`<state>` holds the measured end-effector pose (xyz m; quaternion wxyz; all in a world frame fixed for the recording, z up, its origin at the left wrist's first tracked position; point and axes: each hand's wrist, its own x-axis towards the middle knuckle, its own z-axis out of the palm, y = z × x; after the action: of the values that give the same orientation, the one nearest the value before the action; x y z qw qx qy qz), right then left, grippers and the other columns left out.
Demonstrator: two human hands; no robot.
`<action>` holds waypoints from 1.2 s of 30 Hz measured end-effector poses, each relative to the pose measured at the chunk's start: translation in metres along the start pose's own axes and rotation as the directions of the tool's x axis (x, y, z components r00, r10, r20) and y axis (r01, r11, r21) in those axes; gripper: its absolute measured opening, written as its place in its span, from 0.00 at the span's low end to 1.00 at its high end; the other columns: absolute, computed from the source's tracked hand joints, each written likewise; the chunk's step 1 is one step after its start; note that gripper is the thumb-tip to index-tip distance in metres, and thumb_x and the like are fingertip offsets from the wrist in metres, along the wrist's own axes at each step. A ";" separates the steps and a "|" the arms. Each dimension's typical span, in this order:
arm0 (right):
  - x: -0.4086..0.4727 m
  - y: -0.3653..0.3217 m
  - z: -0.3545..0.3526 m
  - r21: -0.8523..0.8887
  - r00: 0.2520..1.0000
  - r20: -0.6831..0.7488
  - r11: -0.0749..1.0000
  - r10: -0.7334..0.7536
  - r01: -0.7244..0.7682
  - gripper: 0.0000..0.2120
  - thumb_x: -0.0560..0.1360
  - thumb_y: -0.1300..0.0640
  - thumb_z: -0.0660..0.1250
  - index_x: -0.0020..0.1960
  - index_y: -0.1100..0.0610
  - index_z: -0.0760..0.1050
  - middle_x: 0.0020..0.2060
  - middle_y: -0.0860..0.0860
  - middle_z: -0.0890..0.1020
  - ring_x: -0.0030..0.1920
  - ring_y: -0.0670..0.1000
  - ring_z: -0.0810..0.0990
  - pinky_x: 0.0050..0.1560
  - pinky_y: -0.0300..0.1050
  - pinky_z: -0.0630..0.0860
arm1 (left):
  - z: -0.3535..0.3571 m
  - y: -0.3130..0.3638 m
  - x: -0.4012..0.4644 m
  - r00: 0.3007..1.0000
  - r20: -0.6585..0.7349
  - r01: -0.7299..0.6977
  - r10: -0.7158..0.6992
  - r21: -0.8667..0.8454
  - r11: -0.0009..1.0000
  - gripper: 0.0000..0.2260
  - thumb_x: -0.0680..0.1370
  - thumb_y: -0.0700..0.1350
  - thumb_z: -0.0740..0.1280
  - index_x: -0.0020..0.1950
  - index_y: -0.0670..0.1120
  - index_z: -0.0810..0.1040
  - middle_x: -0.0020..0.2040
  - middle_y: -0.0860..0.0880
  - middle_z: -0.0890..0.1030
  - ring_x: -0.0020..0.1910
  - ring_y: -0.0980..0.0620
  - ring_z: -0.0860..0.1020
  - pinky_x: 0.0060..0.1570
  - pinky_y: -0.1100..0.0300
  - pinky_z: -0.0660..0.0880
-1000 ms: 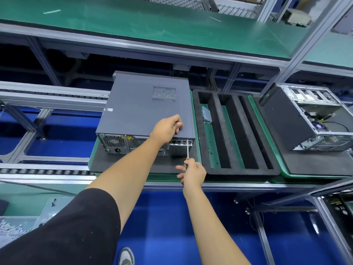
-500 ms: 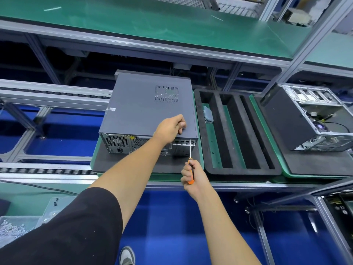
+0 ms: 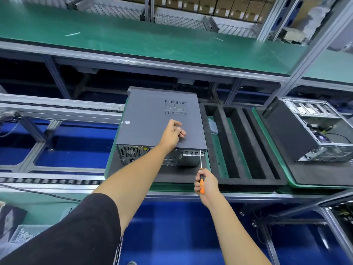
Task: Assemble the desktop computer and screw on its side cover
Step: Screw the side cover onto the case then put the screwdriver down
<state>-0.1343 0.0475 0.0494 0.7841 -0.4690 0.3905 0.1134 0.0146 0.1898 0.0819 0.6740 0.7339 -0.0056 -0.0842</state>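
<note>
Grey metal desktop computer case [image 3: 152, 119] lies on its side at frame centre on a black foam pad [image 3: 168, 175], long axis running away from me, its rear ports facing me. My left hand [image 3: 172, 133] rests on its side cover [image 3: 149, 111], fingers loosely curled, holding nothing. My right hand [image 3: 206, 183] grips an orange-handled screwdriver [image 3: 201, 175], tip at the case's near right rear edge.

Both arms reach forward, the left in a black sleeve to the elbow. The left hand [image 3: 172, 134] hovers far out, its fingers [image 3: 180, 131] loosely curled. Nearer and to the right, the right hand [image 3: 206, 182] grips an orange-handled screwdriver [image 3: 201, 185], shaft pointing away.
</note>
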 end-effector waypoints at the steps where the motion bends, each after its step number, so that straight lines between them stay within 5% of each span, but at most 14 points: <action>1: -0.001 0.001 0.001 -0.017 1.000 -0.009 1.000 -0.014 0.014 0.06 0.78 0.62 0.62 0.42 0.55 0.70 0.28 0.50 0.74 0.23 0.47 0.67 0.21 0.37 0.61 | -0.001 0.001 -0.003 0.998 -0.030 0.046 -0.047 -0.058 0.997 0.12 0.81 0.31 0.51 0.60 0.40 0.68 0.43 0.43 0.80 0.36 0.52 0.73 0.33 0.62 0.66; 6: -0.011 0.010 0.023 -0.042 0.992 0.032 0.991 -0.126 0.127 0.04 0.76 0.65 0.60 0.44 0.58 0.68 0.29 0.54 0.77 0.25 0.51 0.71 0.24 0.41 0.67 | -0.014 -0.012 -0.033 0.983 -0.055 0.158 -0.175 -0.231 0.960 0.10 0.80 0.36 0.54 0.54 0.44 0.74 0.35 0.48 0.80 0.31 0.54 0.71 0.29 0.62 0.64; 11: -0.020 0.029 0.065 -0.290 0.932 0.169 0.887 -0.321 0.359 0.08 0.79 0.66 0.61 0.42 0.59 0.69 0.33 0.56 0.81 0.29 0.52 0.76 0.27 0.45 0.72 | -0.014 -0.046 -0.094 0.948 0.034 0.318 -0.317 -0.203 0.926 0.19 0.83 0.60 0.59 0.53 0.46 0.78 0.33 0.53 0.77 0.25 0.56 0.70 0.23 0.63 0.67; 15: -0.024 0.056 0.097 -0.445 0.895 0.294 0.781 -0.335 0.439 0.06 0.79 0.65 0.60 0.43 0.60 0.71 0.33 0.53 0.80 0.30 0.48 0.75 0.28 0.43 0.73 | -0.041 -0.065 -0.126 0.958 -0.105 0.239 -0.268 -0.228 0.944 0.17 0.85 0.55 0.57 0.51 0.45 0.79 0.32 0.52 0.78 0.23 0.55 0.73 0.21 0.61 0.69; 19: -0.024 0.093 0.132 -0.541 0.855 0.455 0.685 -0.251 0.488 0.08 0.81 0.59 0.63 0.43 0.57 0.73 0.37 0.51 0.80 0.35 0.46 0.76 0.34 0.39 0.74 | -0.102 -0.080 -0.145 0.883 -0.323 0.236 -0.339 -0.318 0.918 0.20 0.87 0.51 0.54 0.46 0.43 0.80 0.33 0.49 0.79 0.30 0.53 0.75 0.32 0.58 0.72; 21: -0.023 0.116 0.148 -0.619 0.839 0.522 0.609 -0.151 0.495 0.06 0.83 0.58 0.61 0.49 0.56 0.75 0.41 0.49 0.80 0.40 0.46 0.77 0.41 0.41 0.75 | -0.137 -0.092 -0.155 0.814 -0.457 0.272 -0.360 -0.247 0.930 0.19 0.87 0.47 0.55 0.43 0.42 0.79 0.37 0.46 0.79 0.36 0.50 0.75 0.42 0.55 0.72; 24: -0.016 0.150 0.157 -0.734 0.834 0.552 0.487 0.020 0.474 0.05 0.84 0.57 0.59 0.56 0.57 0.73 0.45 0.49 0.81 0.39 0.46 0.74 0.38 0.39 0.70 | -0.195 -0.115 -0.180 0.745 -0.554 0.372 -0.370 -0.115 0.921 0.17 0.85 0.44 0.57 0.39 0.43 0.76 0.34 0.45 0.74 0.34 0.48 0.70 0.37 0.55 0.65; 28: -0.005 0.187 0.153 -0.831 0.815 0.545 0.253 0.197 0.495 0.10 0.83 0.58 0.59 0.60 0.62 0.73 0.52 0.60 0.81 0.37 0.48 0.70 0.34 0.40 0.65 | -0.252 -0.142 -0.225 0.810 -0.458 0.515 -0.365 0.262 0.816 0.17 0.86 0.46 0.55 0.44 0.42 0.78 0.37 0.46 0.76 0.38 0.46 0.74 0.41 0.55 0.68; 31: 0.002 0.208 0.148 -0.869 0.833 0.493 0.111 0.252 0.481 0.16 0.83 0.59 0.58 0.69 0.58 0.71 0.61 0.59 0.77 0.45 0.54 0.73 0.36 0.43 0.69 | -0.272 -0.167 -0.249 0.785 -0.401 0.611 -0.472 0.377 0.696 0.14 0.86 0.42 0.55 0.51 0.39 0.79 0.47 0.41 0.80 0.45 0.44 0.77 0.46 0.55 0.72; 36: 0.011 0.231 0.137 -0.850 0.846 0.442 -0.162 0.298 0.501 0.23 0.82 0.60 0.57 0.77 0.56 0.65 0.72 0.55 0.66 0.66 0.59 0.70 0.63 0.56 0.75 | -0.284 -0.200 -0.270 0.803 -0.256 0.542 -0.539 0.692 0.478 0.10 0.80 0.30 0.59 0.59 0.39 0.75 0.59 0.39 0.79 0.60 0.42 0.78 0.60 0.52 0.74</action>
<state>-0.1831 0.2817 -0.0724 0.2211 -0.8747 -0.1023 0.4190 -0.2356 0.5220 -0.0624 0.2573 0.9043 0.1931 -0.2805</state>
